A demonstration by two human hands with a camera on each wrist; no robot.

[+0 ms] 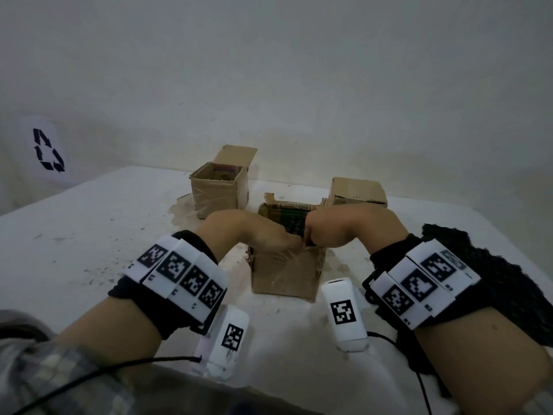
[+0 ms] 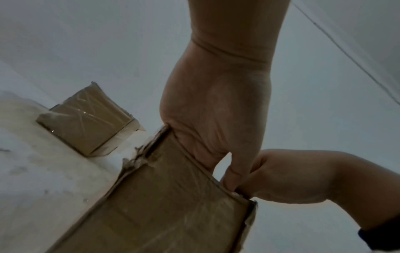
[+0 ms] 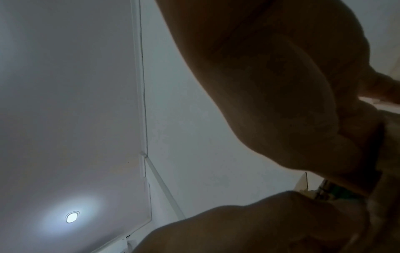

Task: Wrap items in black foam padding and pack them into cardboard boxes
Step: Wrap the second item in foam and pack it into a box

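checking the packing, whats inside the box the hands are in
Inside the near cardboard box, between the left hand and right hand, black foam padding shows with a green-printed edge behind it. What it wraps is covered, as are the fingers and the box bottom.

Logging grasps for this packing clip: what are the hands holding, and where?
Both hands, left hand and right hand, reach into the near cardboard box, apparently pressing the foam-wrapped item inside; their fingers are hidden.

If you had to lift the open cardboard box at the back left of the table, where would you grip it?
I would take the open cardboard box by its two opposite side walls just below the rim, coming from above. It stands upright with its one flap raised at the back, so the front and side walls look free, and taped walls should bear a squeeze.
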